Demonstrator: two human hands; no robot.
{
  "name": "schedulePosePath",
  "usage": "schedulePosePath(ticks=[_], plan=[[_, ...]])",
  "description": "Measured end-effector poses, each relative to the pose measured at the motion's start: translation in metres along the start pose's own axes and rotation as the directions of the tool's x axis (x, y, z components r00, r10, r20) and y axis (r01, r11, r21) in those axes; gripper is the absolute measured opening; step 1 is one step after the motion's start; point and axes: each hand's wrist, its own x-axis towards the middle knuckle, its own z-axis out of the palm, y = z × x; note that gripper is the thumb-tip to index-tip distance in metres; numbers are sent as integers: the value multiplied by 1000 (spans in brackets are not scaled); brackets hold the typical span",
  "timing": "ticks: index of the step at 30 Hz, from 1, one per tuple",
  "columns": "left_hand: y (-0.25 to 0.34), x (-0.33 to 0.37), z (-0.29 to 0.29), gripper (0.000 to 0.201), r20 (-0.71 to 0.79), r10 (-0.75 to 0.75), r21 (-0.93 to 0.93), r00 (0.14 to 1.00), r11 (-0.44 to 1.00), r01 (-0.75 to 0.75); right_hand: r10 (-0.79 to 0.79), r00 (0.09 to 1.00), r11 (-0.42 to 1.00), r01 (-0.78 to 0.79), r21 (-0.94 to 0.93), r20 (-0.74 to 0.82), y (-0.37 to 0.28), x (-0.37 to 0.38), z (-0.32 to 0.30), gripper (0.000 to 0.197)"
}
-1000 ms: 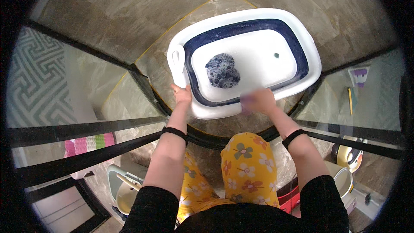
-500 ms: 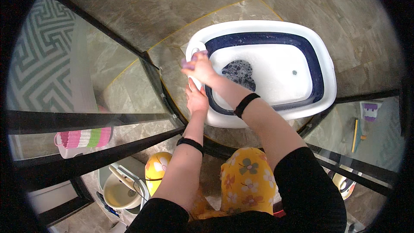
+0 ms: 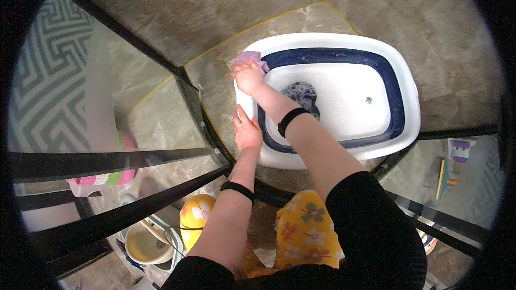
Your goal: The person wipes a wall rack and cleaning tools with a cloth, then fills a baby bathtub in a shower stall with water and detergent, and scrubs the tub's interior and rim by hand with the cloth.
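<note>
A white and navy baby bathtub (image 3: 344, 94) lies in front of me. A dark patch dotted with white suds (image 3: 301, 96) shows on its left inside, partly hidden by my right forearm. My right hand (image 3: 249, 79) is closed on a purple cloth (image 3: 252, 59), pressing it against the tub's far left rim. Nearer to me, my left hand (image 3: 248, 134) rests on the left rim with its fingers stretched out, holding nothing.
Dark-framed glass panels (image 3: 156, 91) curve along the left, and more glass stands at right. Low on the left sit a cream bucket (image 3: 145, 244) and a pink, white and green woven basket (image 3: 115, 177). A yellow-edged blue tool (image 3: 442, 179) shows at the right.
My right hand and the purple cloth have shifted along the left rim, and more of the cloth now shows. My left hand stays on the rim. The whole view has tipped slightly.
</note>
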Motion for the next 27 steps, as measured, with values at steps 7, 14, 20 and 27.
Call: schedulePosePath(ticks=[7, 14, 20, 27], plan=[[-7, -1, -9, 62, 21, -28, 10, 999, 1000, 28, 226, 973, 966, -217, 143, -53, -14, -7, -38, 25], [-12, -4, -12, 67, -116, 71, -18, 991, 997, -73, 423, 858, 875, -303, 377, -293, 20, -86, -31, 23], [-2, -7, -7, 70, -69, 301, 227, 951, 933, -279, 268, 947, 805, -322, 499, 178, 48, -121, -54, 34], [-2, -7, -12, 68, 0, 247, 235, 969, 942, -240, 334, 934, 731, -170, 661, -130, 3, -44, -55, 27]])
